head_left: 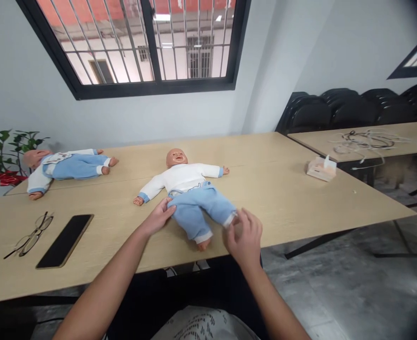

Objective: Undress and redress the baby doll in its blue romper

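A baby doll (183, 177) in a white top lies on its back on the wooden table, head toward the window. Light blue trousers (197, 205) with white cuffs cover its legs, and one foot shows below the cuff on the left. My left hand (159, 216) grips the trousers at the doll's hip, thumb and fingers on the cloth. My right hand (244, 232) pinches the trouser cuff of the other leg, whose foot is hidden behind my fingers.
A second doll (77, 165) lies at the back left beside a plant (12, 151). Glasses (33, 238) and a black phone (65, 241) rest at the left front. A tissue box (321, 169) stands at the right, with cables (367, 141) on another table (307, 137).
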Available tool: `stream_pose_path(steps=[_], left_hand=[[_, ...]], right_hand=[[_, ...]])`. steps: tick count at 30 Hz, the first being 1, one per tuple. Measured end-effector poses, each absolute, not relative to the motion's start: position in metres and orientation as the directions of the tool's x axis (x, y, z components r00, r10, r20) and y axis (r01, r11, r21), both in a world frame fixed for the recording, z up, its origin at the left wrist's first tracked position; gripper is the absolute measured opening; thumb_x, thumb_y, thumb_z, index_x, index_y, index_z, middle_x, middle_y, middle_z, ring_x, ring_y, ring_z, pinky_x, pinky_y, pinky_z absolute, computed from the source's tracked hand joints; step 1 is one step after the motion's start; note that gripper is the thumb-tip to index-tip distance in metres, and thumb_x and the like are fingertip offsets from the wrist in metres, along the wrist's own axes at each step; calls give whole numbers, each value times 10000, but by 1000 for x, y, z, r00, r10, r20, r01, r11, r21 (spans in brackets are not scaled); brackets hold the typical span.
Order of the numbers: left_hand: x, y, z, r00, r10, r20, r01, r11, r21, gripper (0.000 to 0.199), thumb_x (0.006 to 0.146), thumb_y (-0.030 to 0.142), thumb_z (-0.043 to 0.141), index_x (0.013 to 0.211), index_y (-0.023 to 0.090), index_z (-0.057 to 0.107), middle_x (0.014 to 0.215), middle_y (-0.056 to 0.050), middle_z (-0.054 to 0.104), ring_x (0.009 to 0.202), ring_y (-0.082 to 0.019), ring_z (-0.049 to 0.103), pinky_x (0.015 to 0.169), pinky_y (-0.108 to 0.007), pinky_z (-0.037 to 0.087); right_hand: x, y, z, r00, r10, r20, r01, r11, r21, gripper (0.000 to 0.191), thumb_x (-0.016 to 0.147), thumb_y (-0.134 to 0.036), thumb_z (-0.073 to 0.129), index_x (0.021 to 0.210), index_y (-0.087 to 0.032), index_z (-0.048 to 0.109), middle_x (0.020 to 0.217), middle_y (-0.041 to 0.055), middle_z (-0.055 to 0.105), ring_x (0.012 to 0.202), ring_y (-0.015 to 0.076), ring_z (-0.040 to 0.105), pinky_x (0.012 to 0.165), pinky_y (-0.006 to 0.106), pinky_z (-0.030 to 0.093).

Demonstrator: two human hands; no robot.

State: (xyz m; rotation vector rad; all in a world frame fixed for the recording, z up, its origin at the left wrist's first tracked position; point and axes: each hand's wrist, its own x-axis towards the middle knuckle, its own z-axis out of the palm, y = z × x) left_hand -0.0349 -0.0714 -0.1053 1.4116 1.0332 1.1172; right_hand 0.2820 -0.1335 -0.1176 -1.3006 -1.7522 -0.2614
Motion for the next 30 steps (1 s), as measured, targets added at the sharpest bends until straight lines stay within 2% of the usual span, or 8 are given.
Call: stream_pose_path(steps=[4,9,14,17,20,23,26,30], left_hand=[[-42,-72,-104,254,965,61,300,-139,944,511,938,622,577,1232,207,625,1238,-109,663,1189,-292,577,1032,-412,454],[-44,-71,-105,196,971,135,651,-232,723,415,922,609,583,938,208,684,1032,-76,670,1109,-308,540,1072,-485,398],[-33,-69,-110,104,979,175,308,-199,930,514,949,675,519,1060,182,615,1016,-72,669,981,-246,607,915,-371,492],[-34,-69,-112,141,974,175,105,-191,976,555,933,685,555,1145,174,605,1086,-89,691,1031,-241,629,929,-356,496],[-39,-72,-110,282,949,138,155,-187,970,586,900,638,637,1259,174,614,1170,-115,698,1101,-272,633,969,-391,493],[-38,-76,-107,377,918,120,496,-310,811,504,801,553,764,1175,220,710,1177,-93,704,1163,-323,588,1067,-464,423],[-30,-76,-106,410,901,140,693,-408,595,312,796,453,758,1042,261,762,1153,-73,719,1193,-350,548,1099,-501,362],[-24,-62,-106,252,960,121,805,-277,524,197,896,401,636,899,240,750,961,-76,743,1057,-314,618,995,-442,415]], right_hand=[[246,-168,-117,-300,574,762,674,693,-257,206,913,-201,657,1104,-236,591,1004,88,671,921,253,647,815,409,554],[223,-178,-123,-264,769,582,700,568,-434,266,865,-261,732,1072,-209,572,1052,116,646,982,298,632,847,461,565],[222,-169,-128,-200,844,498,719,472,-511,496,784,-221,780,1232,-187,569,1197,161,654,1097,350,644,906,505,570],[222,-163,-120,-143,876,461,648,435,-625,415,859,-236,680,1261,-184,590,1162,138,703,1067,310,684,915,453,572],[226,-154,-100,-28,935,355,523,316,-792,293,913,-340,622,1165,-193,657,967,77,750,855,239,722,764,344,583],[234,-141,-76,76,950,303,428,243,-870,284,903,-444,633,1018,-194,706,797,40,729,712,206,682,660,302,547],[241,-129,-57,146,943,298,350,232,-907,301,871,-479,671,959,-195,714,856,53,742,738,208,668,671,309,539],[245,-127,-44,155,936,316,350,247,-904,307,852,-490,707,955,-200,711,882,59,731,700,196,622,629,312,513]])
